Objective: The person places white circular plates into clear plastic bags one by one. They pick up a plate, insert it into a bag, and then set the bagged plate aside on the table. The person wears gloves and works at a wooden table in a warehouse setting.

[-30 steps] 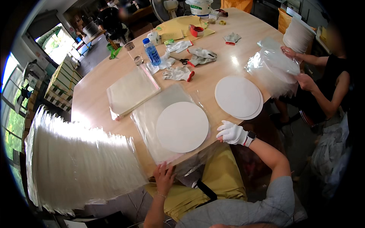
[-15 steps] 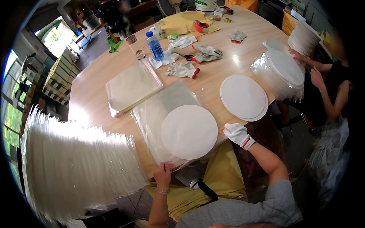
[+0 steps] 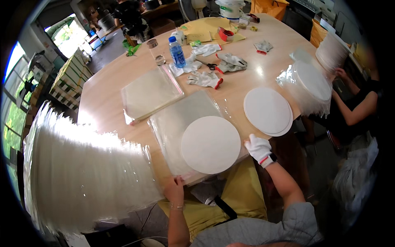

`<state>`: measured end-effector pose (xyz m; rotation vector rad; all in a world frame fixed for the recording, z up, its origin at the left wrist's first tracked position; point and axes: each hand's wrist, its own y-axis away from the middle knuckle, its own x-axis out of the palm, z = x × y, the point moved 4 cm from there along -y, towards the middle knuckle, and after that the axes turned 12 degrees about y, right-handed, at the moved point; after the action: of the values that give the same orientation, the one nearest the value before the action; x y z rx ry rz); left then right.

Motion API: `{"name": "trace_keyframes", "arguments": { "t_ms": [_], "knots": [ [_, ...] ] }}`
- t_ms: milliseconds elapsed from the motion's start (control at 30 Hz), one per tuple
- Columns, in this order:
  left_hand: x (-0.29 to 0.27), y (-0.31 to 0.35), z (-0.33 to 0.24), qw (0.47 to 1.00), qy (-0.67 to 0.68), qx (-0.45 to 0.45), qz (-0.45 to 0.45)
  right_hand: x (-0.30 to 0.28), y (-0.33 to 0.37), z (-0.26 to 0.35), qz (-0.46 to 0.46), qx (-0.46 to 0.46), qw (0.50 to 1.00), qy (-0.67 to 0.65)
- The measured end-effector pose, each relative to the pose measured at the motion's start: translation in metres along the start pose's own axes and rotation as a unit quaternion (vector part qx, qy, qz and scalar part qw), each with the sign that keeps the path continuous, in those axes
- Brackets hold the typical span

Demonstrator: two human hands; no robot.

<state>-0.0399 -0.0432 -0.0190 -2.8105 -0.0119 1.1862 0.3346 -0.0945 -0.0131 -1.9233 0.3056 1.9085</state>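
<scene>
A white round disc (image 3: 211, 145) lies in or on a clear plastic bag (image 3: 168, 136) at the table's near edge; which of the two I cannot tell. My left hand (image 3: 174, 190), bare, pinches the near left corner of the bag. My right hand (image 3: 258, 149), in a white knit glove with a red cuff, is closed at the bag's right side, beside the disc. Its fingertips seem to grip the film there. More clear bags lie flat beneath. Right of them, white discs (image 3: 267, 110) lie overlapped near my right hand.
A tall stack of filled clear bags (image 3: 86, 177) stands at left. Flat bags (image 3: 152, 94), a water bottle (image 3: 177, 52), scissors (image 3: 211, 66), work gloves (image 3: 205, 79) and a tape dispenser (image 3: 225, 34) lie beyond. A co-worker (image 3: 362, 103) sits at right beside bagged discs (image 3: 309, 84).
The view has shifted slightly, so the table sits further right and lower. Both my hands keep to the bag's edges. The co-worker's hands have moved off the top of the bagged discs.
</scene>
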Motion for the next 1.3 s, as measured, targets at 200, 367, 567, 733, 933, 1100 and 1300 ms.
{"name": "trace_keyframes", "arguments": {
  "t_ms": [200, 367, 567, 733, 933, 1100, 1300],
  "knots": [
    [0.035, 0.067, 0.032, 0.916, 0.351, -0.097, 0.168, 0.007, 0.038, -0.016, 0.031, 0.059, 0.990, -0.121],
    [0.084, 0.078, -0.023, 0.607, 0.682, -0.367, 0.179, 0.045, 0.056, -0.014, 0.120, 0.243, 0.786, -0.555],
    [0.102, 0.088, -0.015, 0.645, 0.658, -0.356, 0.158, 0.019, 0.088, -0.033, 0.193, 0.173, 0.841, -0.475],
    [0.080, 0.095, -0.019, 0.642, 0.713, -0.262, 0.100, 0.043, 0.077, -0.026, 0.180, 0.134, 0.897, -0.382],
    [0.051, 0.068, -0.048, 0.754, 0.612, -0.176, 0.160, 0.057, 0.087, -0.019, 0.158, 0.128, 0.844, -0.496],
    [-0.043, 0.056, -0.104, 0.825, 0.542, 0.020, 0.157, -0.005, 0.089, 0.037, 0.106, 0.027, 0.707, -0.698],
    [-0.254, 0.073, -0.155, 0.916, 0.216, 0.335, -0.055, -0.193, 0.025, 0.157, 0.079, -0.229, 0.649, -0.721]
  ]
}}
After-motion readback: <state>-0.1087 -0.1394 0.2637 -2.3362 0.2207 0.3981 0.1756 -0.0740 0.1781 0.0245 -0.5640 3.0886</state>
